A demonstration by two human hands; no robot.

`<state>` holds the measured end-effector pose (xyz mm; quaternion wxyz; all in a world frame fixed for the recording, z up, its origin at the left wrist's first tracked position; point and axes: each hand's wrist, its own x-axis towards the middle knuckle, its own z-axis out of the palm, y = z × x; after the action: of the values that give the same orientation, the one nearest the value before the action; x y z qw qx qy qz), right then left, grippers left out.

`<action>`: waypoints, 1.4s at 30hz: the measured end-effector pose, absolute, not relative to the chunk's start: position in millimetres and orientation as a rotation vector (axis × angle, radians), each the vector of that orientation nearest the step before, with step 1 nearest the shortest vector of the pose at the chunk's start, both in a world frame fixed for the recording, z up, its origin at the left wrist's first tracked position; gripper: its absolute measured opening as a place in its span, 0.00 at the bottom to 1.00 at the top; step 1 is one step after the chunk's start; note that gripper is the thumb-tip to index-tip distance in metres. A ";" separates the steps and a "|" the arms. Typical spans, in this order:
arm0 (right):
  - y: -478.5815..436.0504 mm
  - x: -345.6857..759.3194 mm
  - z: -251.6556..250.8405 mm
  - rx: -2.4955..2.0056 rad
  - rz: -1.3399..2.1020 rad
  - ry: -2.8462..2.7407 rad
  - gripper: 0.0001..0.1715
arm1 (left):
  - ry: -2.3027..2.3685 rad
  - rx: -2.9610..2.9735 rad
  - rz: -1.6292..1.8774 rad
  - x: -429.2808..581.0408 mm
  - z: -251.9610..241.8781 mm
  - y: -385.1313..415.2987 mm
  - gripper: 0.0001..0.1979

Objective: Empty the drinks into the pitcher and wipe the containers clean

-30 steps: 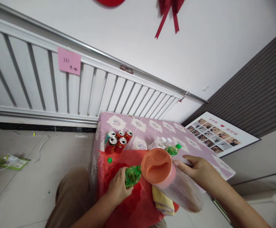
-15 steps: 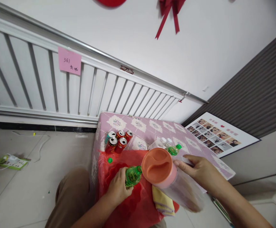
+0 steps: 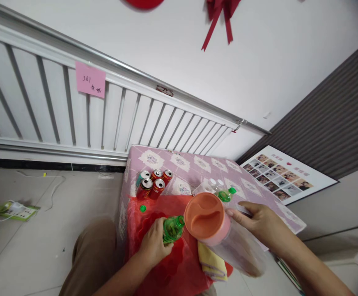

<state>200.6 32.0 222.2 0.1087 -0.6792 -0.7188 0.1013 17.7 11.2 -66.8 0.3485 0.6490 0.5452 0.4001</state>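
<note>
My left hand [image 3: 154, 243] gripped a translucent green plastic bottle [image 3: 173, 229], tilted over the shiny red plastic sheet [image 3: 179, 277]. My right hand [image 3: 259, 222] held a tilted clear cylindrical pitcher with an orange lid [image 3: 228, 241] just beside the bottle's mouth.

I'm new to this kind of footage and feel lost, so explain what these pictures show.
There is no machine here, only one person's two bare hands. The camera is worn on the head, looking forward and down. The left hand holds a green bottle, its neck close to the orange lid of a clear pitcher; the right hand holds that pitcher tilted. Around them are a patterned tablecloth, a red sheet, five drink cans, a green cap, a yellow cloth and another green-capped bottle.
</note>
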 end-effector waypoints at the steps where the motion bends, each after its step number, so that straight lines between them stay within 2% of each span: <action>1: 32.1 200.4 222.3 -1.995 0.299 -2.112 0.26 | 1.410 1.682 1.038 17.6 -66.5 11.4 0.35; 42: 28.8 202.1 224.1 -2.001 0.309 -2.109 0.27 | 1.412 1.676 1.039 17.9 -66.4 10.8 0.34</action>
<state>202.1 28.8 224.1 0.1088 -0.6803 -0.7172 0.1049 17.9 10.8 -66.4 0.3503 0.6473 0.5452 0.4013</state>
